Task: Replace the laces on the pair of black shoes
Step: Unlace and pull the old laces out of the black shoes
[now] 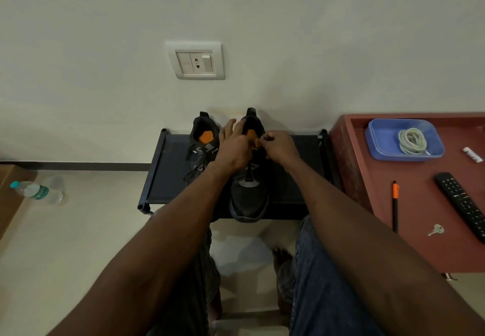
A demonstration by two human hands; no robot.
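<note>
Two black shoes with orange insoles stand side by side on a low dark rack [168, 178], toes toward me. The left shoe [202, 144] has black laces lying loose over its tongue. My left hand [233, 146] rests on the collar of the right shoe [249, 196], fingers stretched over the opening. My right hand [279, 145] is curled at the top of that shoe's tongue and pinches something small there; what it pinches is too dark to tell. A coil of pale laces [412, 141] lies in a blue tray [378, 141] on the red table.
The red table [420, 243] on my right also carries a remote [462, 201], an orange-tipped pen [395, 204], a key [436, 230] and a small white item [472, 154]. A water bottle [36, 191] lies on the floor at left. A wall socket [196, 61] sits above the rack.
</note>
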